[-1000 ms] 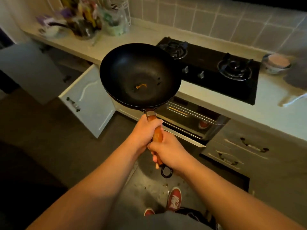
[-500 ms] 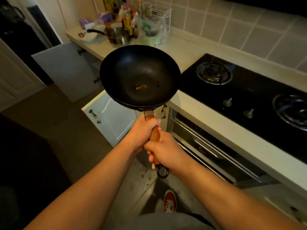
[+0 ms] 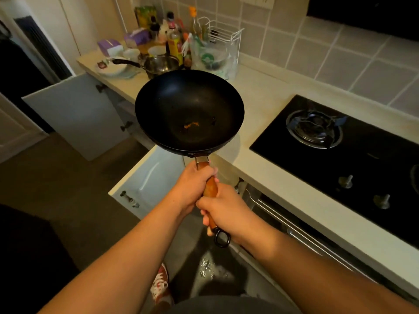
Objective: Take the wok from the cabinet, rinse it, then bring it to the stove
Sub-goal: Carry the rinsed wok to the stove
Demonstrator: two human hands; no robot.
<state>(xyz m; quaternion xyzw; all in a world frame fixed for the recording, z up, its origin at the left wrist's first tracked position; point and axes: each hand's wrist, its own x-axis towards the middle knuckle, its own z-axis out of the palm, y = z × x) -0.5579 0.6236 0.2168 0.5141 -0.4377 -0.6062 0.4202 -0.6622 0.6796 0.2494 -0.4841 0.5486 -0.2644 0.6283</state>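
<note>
Left hand [image 3: 192,184] and right hand [image 3: 224,214] fingers [image 3: 205,219] clench the round black wok's [image 3: 189,109] wooden handle [image 3: 209,188] above the pale counter [image 3: 267,141].

The pale countertop [image 3: 267,103] in front of me carries the black stove [image 3: 340,155], set into it. Left of the stove stand a steel pot [image 3: 162,64], white bowls [image 3: 115,69], bottles [image 3: 174,45], a wire rack [image 3: 223,34] and what looks like a plastic bag [image 3: 213,58].
</note>
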